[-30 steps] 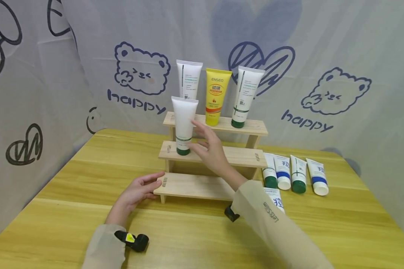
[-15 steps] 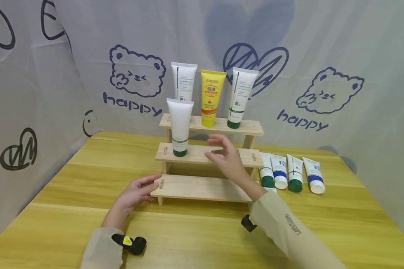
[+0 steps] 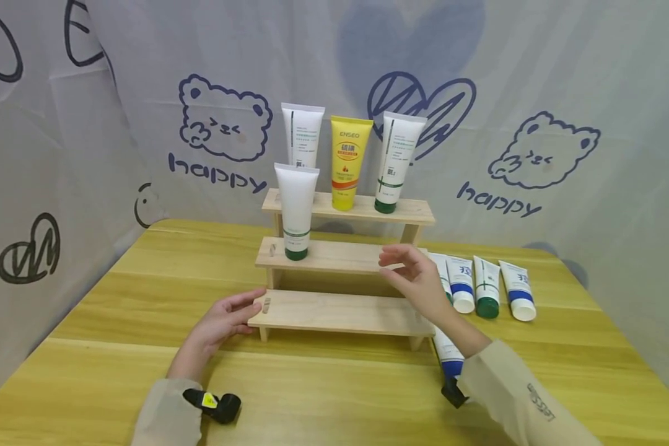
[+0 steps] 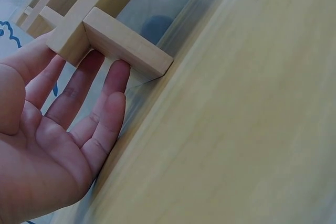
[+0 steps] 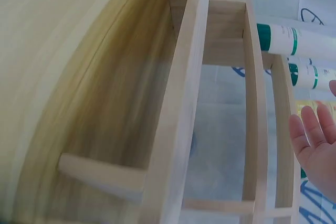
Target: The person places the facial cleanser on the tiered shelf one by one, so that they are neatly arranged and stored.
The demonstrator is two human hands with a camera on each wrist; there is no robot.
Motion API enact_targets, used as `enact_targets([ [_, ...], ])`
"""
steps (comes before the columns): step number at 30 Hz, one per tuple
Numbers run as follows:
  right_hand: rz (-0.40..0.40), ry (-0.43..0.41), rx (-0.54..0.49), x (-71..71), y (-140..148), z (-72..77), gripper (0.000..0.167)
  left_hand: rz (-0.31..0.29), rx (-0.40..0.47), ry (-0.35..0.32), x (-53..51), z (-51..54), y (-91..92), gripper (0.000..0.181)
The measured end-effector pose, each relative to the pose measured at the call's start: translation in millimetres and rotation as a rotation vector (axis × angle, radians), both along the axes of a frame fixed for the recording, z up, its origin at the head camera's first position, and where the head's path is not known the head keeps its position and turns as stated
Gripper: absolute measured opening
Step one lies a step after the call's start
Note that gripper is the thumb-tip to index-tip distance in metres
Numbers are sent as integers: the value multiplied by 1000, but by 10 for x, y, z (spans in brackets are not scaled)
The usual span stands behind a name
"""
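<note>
A three-tier wooden display shelf (image 3: pixel 340 313) stands on the table. My left hand (image 3: pixel 220 325) holds the left end of its lowest tier, fingertips against the board and leg in the left wrist view. On the middle tier's left side a white tube with a green cap (image 3: pixel 297 207) stands upright, cap down. My right hand (image 3: pixel 418 282) is in the air by that tier's right end, fingers loosely bent, nothing held. The top tier carries a white tube (image 3: pixel 303 130) at left, partly hidden, a yellow tube (image 3: pixel 350 164) and another white tube (image 3: pixel 398 161).
Right of the shelf, several tubes lie on the table, among them a blue-banded tube (image 3: pixel 461 285), a green-capped tube (image 3: pixel 487 288) and another blue-banded tube (image 3: pixel 517 291). One more tube (image 3: pixel 448 353) lies nearer, partly behind the right forearm. A printed white curtain (image 3: pixel 323 56) hangs behind.
My right hand has let go of the white tube on the middle tier and moved right, away from it. The tube stays standing. The left hand has stayed at the shelf's end.
</note>
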State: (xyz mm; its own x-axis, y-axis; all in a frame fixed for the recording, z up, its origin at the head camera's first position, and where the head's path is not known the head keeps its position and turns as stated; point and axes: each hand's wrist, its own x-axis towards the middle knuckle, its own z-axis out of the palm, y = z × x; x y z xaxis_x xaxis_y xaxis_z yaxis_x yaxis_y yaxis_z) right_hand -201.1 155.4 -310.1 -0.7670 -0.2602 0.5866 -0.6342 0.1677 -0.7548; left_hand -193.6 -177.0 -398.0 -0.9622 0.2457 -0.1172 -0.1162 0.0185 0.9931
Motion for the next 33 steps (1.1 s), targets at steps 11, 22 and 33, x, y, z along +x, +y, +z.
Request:
enact_targets([
  [11, -24, 2, 44, 174, 396, -146, 21, 4, -4, -4, 11, 17, 13, 54],
  [22, -119, -80, 75, 346, 940, -337, 17, 15, -3, -12, 13, 16, 3, 54],
  [33, -187, -251, 178, 500, 1278, -550, 25, 17, -8, -25, 3, 2, 2, 54],
])
